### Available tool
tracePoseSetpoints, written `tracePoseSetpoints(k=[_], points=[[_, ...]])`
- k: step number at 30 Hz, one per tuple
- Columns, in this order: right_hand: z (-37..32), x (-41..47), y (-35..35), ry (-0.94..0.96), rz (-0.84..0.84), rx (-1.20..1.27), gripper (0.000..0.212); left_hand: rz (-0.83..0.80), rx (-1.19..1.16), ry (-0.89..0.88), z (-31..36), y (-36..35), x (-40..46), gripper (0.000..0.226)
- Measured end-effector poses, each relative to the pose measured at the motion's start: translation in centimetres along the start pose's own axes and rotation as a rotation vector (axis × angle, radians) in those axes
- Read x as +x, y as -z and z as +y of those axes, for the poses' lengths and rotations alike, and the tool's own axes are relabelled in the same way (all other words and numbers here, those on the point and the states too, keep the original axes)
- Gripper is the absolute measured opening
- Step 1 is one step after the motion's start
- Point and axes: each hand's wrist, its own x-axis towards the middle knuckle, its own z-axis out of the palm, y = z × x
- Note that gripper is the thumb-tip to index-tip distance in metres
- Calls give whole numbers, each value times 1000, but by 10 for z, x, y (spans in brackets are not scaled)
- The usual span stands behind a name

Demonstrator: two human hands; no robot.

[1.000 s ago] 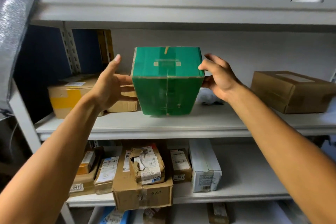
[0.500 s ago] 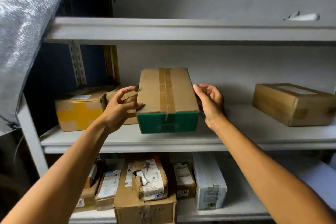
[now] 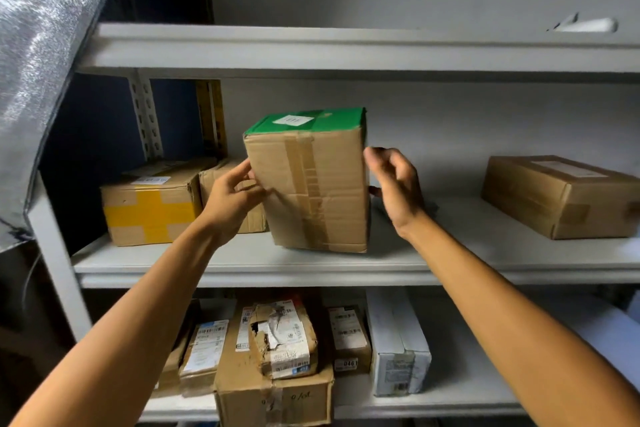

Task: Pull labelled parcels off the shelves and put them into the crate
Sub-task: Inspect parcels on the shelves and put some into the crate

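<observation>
A cardboard parcel [image 3: 311, 191] stands upright on the middle shelf [image 3: 242, 263], its taped brown face towards me. Its green top carries a small white label. My left hand [image 3: 232, 204] holds the parcel's left edge, thumb on the front face and fingers curled at the side. My right hand [image 3: 394, 191] hovers just off the right side with loosely curled fingers; I cannot tell whether it touches. No crate is in view.
A brown box with yellow tape [image 3: 149, 208] sits left of the parcel, with another box behind my left hand. A flat brown box [image 3: 561, 198] lies at the right. Several labelled parcels [image 3: 284, 340] and a white box [image 3: 398, 347] fill the lower shelf. Silver foil [image 3: 41, 45] hangs at the left.
The parcel has been turned over between my hands: first the green faces showed, then it lay flat with brown on top. Now it stands with its green end up. My right hand has loosened.
</observation>
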Motion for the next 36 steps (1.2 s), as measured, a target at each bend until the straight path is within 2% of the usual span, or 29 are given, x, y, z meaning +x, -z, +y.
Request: tracePoseSetpoints(k=[2,3,6,8,11,14,16,18,20,21,22,24,27,30,33,36], points=[[9,-11,3,58,-116,-149,53,33,-50,18,2,-4,2,38],[13,-18,4,89,-191,-191,54,53,-69,41,4,-6,3,44],[23,-32,1,189,-323,-289,83,139,-137,115,9,-5,11,52],[30,-37,-4,327,-296,-447,94,138,-115,134,11,-5,16,53],[37,-48,-13,522,-264,-674,96,127,-102,135,12,-5,23,52],[41,-60,-28,588,-247,-757,104,136,-85,113,13,-6,24,33],[40,-60,-34,575,-198,-789,99,140,-78,131,14,-6,23,33],[31,-57,-35,434,-230,-617,83,146,-61,159,16,-3,18,39],[18,-49,-32,180,-257,-122,66,156,-39,155,19,-3,14,41],[13,-41,-28,63,-191,66,57,157,-10,124,23,-4,11,41],[12,-29,-19,-59,-108,129,51,153,42,76,28,-5,10,41],[16,-9,0,-265,-59,154,48,121,193,-31,38,-4,9,41],[20,6,17,-518,-154,257,40,21,268,-127,51,-4,8,33],[24,18,29,-566,-159,144,34,-98,287,-180,65,-14,3,53],[28,20,34,-630,-196,18,37,-106,358,-147,75,-20,7,59],[30,21,32,-622,-162,240,47,-55,453,-98,62,-23,14,46]])
